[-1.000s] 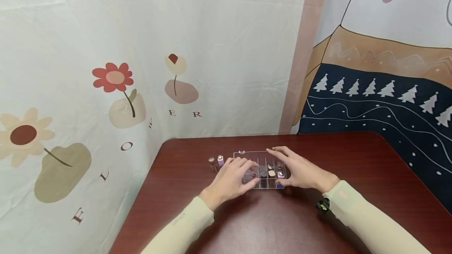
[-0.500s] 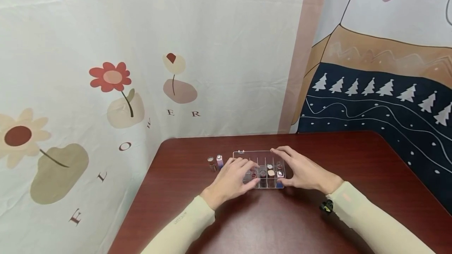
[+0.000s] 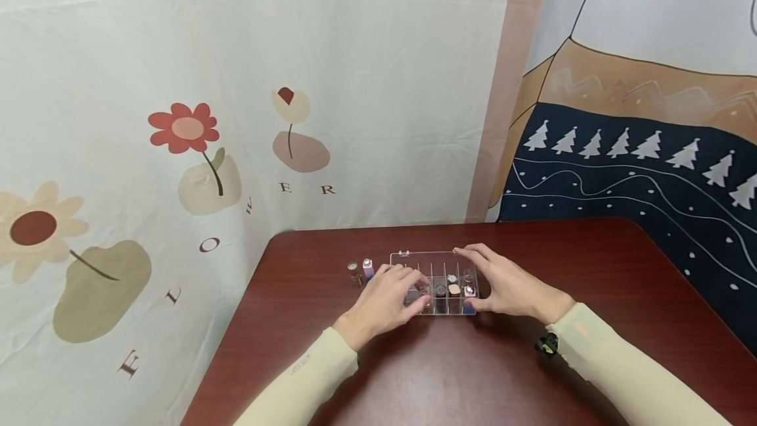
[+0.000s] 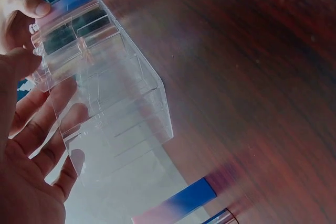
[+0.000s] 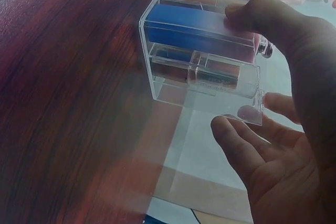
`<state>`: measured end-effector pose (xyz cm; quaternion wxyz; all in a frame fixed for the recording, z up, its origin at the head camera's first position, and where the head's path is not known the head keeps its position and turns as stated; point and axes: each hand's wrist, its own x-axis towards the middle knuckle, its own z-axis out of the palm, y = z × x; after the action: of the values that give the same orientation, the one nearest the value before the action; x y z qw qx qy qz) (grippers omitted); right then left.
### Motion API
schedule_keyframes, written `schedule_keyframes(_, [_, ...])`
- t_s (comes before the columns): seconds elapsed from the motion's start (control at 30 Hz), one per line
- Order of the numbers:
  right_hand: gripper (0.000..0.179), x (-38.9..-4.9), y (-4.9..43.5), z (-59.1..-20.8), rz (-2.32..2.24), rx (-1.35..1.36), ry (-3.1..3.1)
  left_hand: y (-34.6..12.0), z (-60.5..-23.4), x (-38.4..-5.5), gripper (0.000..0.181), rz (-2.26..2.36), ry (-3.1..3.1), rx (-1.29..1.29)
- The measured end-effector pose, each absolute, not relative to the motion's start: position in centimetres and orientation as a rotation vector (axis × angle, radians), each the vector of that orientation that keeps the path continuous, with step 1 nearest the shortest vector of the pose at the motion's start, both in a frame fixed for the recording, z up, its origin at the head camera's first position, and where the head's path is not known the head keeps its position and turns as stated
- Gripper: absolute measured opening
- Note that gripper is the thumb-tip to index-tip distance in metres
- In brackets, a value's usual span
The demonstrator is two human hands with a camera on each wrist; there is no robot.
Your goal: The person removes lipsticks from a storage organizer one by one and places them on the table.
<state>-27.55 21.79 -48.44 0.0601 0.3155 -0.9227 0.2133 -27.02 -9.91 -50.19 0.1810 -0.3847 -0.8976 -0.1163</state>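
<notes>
We see a clear divided box (image 4: 113, 103) on the brown table (image 3: 449, 367), between the person's two hands. The left hand (image 3: 384, 294) arches over its left end with fingers bent and spread, hiding most of the compartments there; we cannot tell whether thumb and forefinger pinch anything. The right hand (image 3: 514, 286) grips the opposite end in a wide curve, its thumb on the front wall over a blue-and-pink tube (image 5: 184, 27), its other fingers round behind. Just behind that tube, in the right wrist view, we make out a clear-capped tube (image 5: 210, 72), its lettering too blurred to read. More tubes stand in the middle compartments, small and partly lost behind reflections. Just left of the box, a second blue-and-pink tube (image 3: 368, 268) stands beside a brownish tube (image 3: 355, 272), which the left wrist view's bottom edge cuts off.
</notes>
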Motion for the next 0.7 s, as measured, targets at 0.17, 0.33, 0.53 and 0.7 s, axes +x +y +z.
schedule_keyframes(0.17, [0.103, -27.52, 21.78, -48.41, 0.657, 0.956, -2.790, -9.97, -50.26, -27.03, 0.021, -0.324, -2.536, -1.091])
schedule_keyframes(0.33, [0.104, -27.48, 21.76, -48.46, 0.668, 0.950, -2.795, -10.06, -50.12, -26.95, 0.021, -0.325, -2.524, -1.092])
schedule_keyframes(0.53, [0.104, -27.43, 21.70, -48.44, 0.672, 0.950, -2.786, -10.27, -49.79, -26.84, 0.021, -0.338, -2.477, -1.097])
schedule_keyframes(0.7, [0.103, -27.44, 21.64, -48.45, 0.666, 0.951, -2.781, -10.41, -49.59, -26.78, 0.024, -0.365, -2.427, -1.101])
